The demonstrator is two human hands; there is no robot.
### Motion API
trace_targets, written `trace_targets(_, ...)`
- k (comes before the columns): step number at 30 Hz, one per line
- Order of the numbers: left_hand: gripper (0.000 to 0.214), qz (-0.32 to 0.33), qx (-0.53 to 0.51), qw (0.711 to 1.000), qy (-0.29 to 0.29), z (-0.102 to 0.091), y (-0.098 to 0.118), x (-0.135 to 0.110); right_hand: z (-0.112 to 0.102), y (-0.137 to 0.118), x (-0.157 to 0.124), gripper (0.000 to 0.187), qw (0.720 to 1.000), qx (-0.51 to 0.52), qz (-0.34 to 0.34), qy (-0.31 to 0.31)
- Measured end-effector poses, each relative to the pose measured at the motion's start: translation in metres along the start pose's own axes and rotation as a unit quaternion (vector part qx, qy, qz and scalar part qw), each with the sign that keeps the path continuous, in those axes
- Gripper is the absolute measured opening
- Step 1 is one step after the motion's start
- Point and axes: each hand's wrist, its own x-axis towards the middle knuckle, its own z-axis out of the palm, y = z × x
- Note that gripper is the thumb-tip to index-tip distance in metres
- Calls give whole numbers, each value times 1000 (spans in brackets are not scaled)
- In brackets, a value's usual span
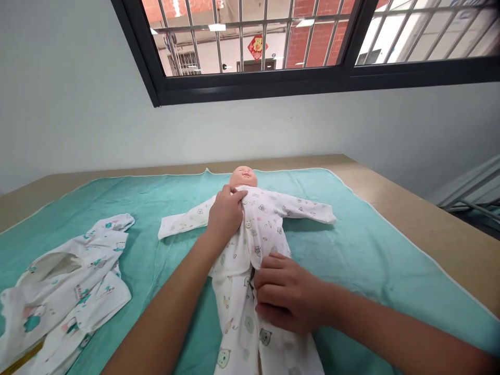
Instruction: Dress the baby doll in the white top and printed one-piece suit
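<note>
A baby doll (242,177) lies on its back in the middle of a teal blanket (344,245), dressed in a white printed romper (269,213) with both sleeves spread out. My left hand (224,214) rests on the doll's chest, fingers curled on the romper's front near the collar. My right hand (287,294) presses on the romper at the doll's waist, fingers bent and pinching the fabric along the front opening.
A second white printed garment (66,284) lies crumpled on the blanket at the left. The blanket covers a tan table (429,224) that stands against a white wall under a barred window (273,36). Metal bars (472,208) stand beyond the table's right edge.
</note>
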Motion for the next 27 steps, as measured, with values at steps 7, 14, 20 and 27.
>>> trace_targets(7,39,40,70,996,24,-6,9,-21,-8,-13,-1,17,989,136,46,27)
trace_targets(14,42,165,64,970,-164,-49,18,-103,-27,16,-15,18,980,60,179,69)
trace_targets(20,39,147,94,978,-114,-81,20,-162,-27,-3,-53,29,981,31,189,-32)
trace_targets(27,37,-114,85,978,-155,-61,5,-169,-19,-11,-66,11,920,-31,388,-41)
